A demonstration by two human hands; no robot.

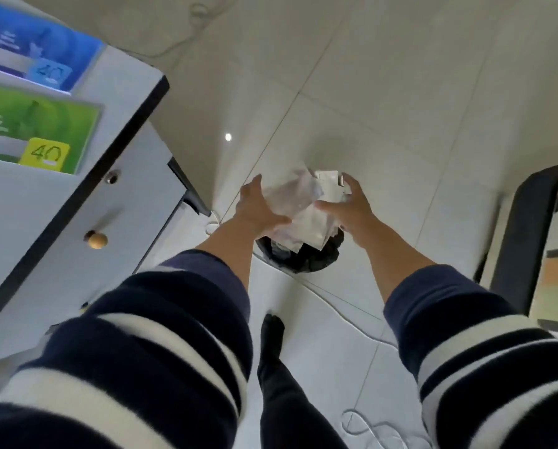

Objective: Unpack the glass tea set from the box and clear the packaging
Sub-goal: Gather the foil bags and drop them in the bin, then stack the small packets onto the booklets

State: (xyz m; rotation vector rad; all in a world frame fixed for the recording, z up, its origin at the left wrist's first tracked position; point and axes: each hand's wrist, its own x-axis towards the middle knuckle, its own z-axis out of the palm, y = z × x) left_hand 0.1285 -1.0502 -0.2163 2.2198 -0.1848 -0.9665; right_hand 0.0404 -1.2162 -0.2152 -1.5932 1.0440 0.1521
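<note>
A bundle of white and clear wrapping (300,205) is held between the left hand (258,209) and the right hand (352,205), directly above a black-lined bin (303,254) on the tiled floor (368,92). The fingers of both hands appear fairly straight and are pressed against the bundle's sides, not curled round it; the far fingertips are hidden behind the wrapping. The wrapping is judged light, soft and crushable, and likely slippery where it is clear film, so loose sheets could slide free. It is best squeezed from both sides at its middle and compacted before release. A desk (76,189) stands to the left, well apart from the bin.
</note>
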